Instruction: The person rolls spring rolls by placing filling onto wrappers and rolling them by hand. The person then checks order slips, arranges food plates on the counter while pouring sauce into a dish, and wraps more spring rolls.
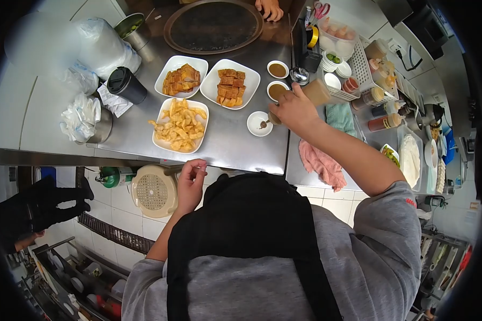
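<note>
My right hand (295,109) is closed round a squeeze bottle (317,93) of light brown sauce. It holds the bottle tilted, its tip over a small white bowl (256,127) with a little dark sauce in it. Just behind stand two sauce cups, the nearer one (277,91) and the farther one (277,69), both filled with brown sauce. My left hand (191,182) hangs by the counter's front edge with its fingers curled in and nothing visible in them. Nearest to it is a square white dish (181,126) of fried crisps.
Two white dishes of sliced crispy meat, one left (182,76) and one right (231,83), stand behind the crisps. A round dark tray (214,27) lies at the back, near another person's hand (269,9). On the right are a pink cloth (322,163) and several sauce bottles.
</note>
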Tool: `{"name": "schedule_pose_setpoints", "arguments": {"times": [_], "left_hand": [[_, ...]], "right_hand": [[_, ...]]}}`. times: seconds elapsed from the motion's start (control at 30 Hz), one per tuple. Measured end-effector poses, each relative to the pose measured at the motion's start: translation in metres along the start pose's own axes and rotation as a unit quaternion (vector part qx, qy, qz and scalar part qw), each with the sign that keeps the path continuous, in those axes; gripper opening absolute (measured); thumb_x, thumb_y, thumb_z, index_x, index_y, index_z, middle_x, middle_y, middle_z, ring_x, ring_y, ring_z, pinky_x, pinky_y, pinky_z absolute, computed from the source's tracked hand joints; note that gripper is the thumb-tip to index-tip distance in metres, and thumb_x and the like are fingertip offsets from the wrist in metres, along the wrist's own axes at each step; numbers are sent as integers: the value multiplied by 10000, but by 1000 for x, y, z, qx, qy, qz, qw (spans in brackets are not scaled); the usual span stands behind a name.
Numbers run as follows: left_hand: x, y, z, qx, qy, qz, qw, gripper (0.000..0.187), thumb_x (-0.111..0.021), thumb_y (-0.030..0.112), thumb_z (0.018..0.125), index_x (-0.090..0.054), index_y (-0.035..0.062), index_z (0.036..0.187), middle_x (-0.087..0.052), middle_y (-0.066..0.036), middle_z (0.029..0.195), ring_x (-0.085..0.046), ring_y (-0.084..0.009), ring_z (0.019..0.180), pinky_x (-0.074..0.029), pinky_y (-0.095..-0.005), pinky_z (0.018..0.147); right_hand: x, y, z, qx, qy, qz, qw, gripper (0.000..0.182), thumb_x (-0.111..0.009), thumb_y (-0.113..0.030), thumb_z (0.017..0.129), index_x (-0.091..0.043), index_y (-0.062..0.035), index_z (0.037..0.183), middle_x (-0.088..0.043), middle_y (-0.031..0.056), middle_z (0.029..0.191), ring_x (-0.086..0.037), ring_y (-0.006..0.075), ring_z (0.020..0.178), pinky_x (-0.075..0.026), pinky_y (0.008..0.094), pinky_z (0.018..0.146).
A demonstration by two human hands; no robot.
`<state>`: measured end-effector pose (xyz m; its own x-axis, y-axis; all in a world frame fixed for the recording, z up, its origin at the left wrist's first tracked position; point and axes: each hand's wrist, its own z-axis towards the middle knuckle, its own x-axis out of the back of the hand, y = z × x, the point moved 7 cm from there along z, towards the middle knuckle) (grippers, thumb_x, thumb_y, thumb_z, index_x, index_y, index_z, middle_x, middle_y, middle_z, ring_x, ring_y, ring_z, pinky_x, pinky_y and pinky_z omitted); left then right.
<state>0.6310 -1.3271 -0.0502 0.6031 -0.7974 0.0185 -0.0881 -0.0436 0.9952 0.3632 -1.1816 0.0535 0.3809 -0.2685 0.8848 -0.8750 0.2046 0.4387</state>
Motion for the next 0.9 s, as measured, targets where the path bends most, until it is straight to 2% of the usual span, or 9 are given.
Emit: {"name": "schedule_pose_setpoints", "arguments": {"times": [0.07, 0.3, 0.4, 0.47, 0.6, 0.7, 0.77, 0.83, 0.9], "left_hand": [[-1, -1, 3, 5, -6, -9, 1000, 119, -608, 69, 981, -615, 62, 1100, -583, 37, 902, -522, -52, 772, -460, -214, 750], [-7, -3, 14, 15, -34, -13, 999, 138, -602, 43, 970, -618, 51, 1106, -605, 25, 932, -523, -52, 798, -446, -216, 764], [-16, -1, 17, 22, -52, -7, 998, 148, -597, 34, 967, -615, 44, 1113, -616, 14, 953, -528, -55, 807, -449, -219, 769], [-27, 2, 21, 29, -64, -4, 998, 153, -595, 31, 966, -612, 41, 1118, -620, 8, 965, -531, -57, 811, -449, -220, 773], [-52, 1, 32, 22, -93, 17, 995, 190, -599, 29, 955, -598, 35, 1145, -617, -6, 1009, -530, -54, 771, -454, -218, 735], [-75, 11, 37, 16, -124, 16, 992, 197, -602, 36, 953, -594, 39, 1149, -610, 0, 991, -494, -35, 711, -439, -206, 655], [-81, 11, 38, 23, -129, 20, 991, 198, -604, 42, 954, -594, 42, 1151, -609, 6, 983, -491, -36, 707, -435, -205, 651], [-86, 10, 43, 28, -133, 24, 990, 200, -606, 48, 954, -594, 46, 1154, -608, 12, 975, -487, -37, 703, -431, -203, 648], [-90, 0, 50, 63, -137, 33, 988, 242, -603, 73, 963, -570, 57, 1202, -597, -8, 1066, -524, -56, 754, -463, -218, 695]], "right_hand": [[2, -2, 2, 9, -65, -23, 998, 285, -551, -133, 907, -656, -204, 1162, -656, 22, 985, -624, 191, 1048, -287, 455, 1099], [-10, 7, -7, -32, -47, 14, 998, 248, -583, -145, 892, -658, -203, 1121, -658, 12, 986, -637, 185, 1012, -296, 447, 1082], [-22, 7, -14, -57, -41, 62, 996, 298, -670, -185, 839, -650, -216, 1135, -658, 9, 982, -642, 186, 991, -312, 451, 1048], [-23, 5, -18, -65, -4, 78, 995, 406, -752, -229, 766, -639, -230, 1155, -658, 12, 978, -640, 190, 985, -324, 457, 1011], [-25, 5, -19, -91, 44, 74, 992, 472, -794, -254, 717, -629, -228, 1158, -658, 14, 975, -639, 193, 974, -323, 459, 994], [-22, 2, -18, -79, 40, 70, 994, 348, -735, -230, 780, -639, -218, 1113, -660, 19, 970, -638, 193, 967, -327, 449, 987], [-22, -3, -17, -60, 31, 57, 996, 221, -657, -193, 840, -649, -204, 1061, -665, 23, 954, -638, 190, 965, -336, 433, 972], [-19, -4, -16, -52, 38, 55, 996, 192, -628, -178, 857, -653, -198, 1046, -666, 24, 947, -638, 190, 966, -340, 428, 967], [-14, -6, -15, -43, 44, 54, 997, 172, -598, -164, 873, -657, -192, 1032, -668, 24, 939, -639, 189, 966, -344, 423, 962]]}}
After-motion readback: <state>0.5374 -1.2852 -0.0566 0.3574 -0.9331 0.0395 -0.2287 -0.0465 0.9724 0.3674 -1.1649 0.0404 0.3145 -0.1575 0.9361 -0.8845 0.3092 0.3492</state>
